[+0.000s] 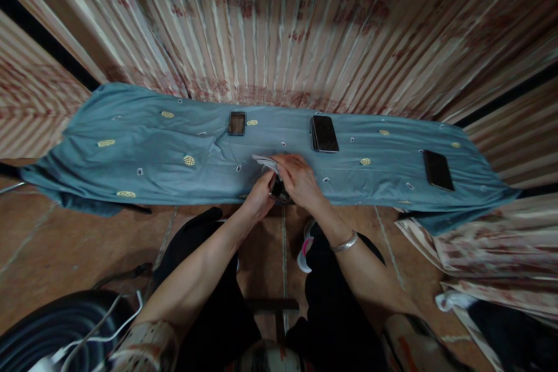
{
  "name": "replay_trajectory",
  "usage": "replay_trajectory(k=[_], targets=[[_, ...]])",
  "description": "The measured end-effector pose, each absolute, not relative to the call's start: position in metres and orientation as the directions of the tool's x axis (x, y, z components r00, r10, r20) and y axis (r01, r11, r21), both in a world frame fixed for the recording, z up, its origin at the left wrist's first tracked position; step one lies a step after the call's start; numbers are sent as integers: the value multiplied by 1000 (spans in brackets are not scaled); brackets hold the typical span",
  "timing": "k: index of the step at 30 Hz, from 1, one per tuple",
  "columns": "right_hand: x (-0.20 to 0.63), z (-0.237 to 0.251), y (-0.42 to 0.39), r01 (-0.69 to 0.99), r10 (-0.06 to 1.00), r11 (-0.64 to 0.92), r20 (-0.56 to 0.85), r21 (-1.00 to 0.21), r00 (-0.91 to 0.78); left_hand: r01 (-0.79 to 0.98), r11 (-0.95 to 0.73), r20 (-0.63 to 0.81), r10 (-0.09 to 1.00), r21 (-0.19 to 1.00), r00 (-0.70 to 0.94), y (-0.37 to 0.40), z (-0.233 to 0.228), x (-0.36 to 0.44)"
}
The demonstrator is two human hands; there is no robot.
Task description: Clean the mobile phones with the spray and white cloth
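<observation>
My left hand is closed around a dark smartphone, held tilted above the near edge of the cloth-covered bench. In my right hand is a light grey wiping cloth, pinched at the phone's upper part. The right fingers cover much of the phone, so only its lower portion shows. Farther back on the bench, a stack of dark phones lies right of centre. Another dark phone rests alone at the far right. A small blurred square object sits left of centre.
A blue patterned sheet covers the long bench. Pleated floral curtains hang close behind it and along both sides. At lower left on the tiled floor are a coiled black hose and a white cable.
</observation>
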State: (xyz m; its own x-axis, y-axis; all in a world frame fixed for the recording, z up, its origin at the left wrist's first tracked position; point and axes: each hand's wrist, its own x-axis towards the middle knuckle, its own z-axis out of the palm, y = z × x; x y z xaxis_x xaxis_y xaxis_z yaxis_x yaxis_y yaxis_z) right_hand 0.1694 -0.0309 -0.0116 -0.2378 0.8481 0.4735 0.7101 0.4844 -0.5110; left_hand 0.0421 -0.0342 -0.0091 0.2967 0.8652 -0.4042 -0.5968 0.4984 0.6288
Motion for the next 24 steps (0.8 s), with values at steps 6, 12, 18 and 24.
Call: replay_trajectory(k=[6,12,18,24], targets=[[175,-13,-30,706,879,439,429,-556,-210,-633,528,-417,846,567,333,-35,-5,43],[177,-17,-30,699,880,435,432,-568,-196,-629,550,-447,829,549,335,-35,-5,41],[181,-21,-28,713,874,433,451,-551,-182,-615,556,-453,826,559,335,-31,0,34],[181,-26,-27,727,876,417,454,-546,-162,-622,548,-475,827,559,301,-28,2,30]])
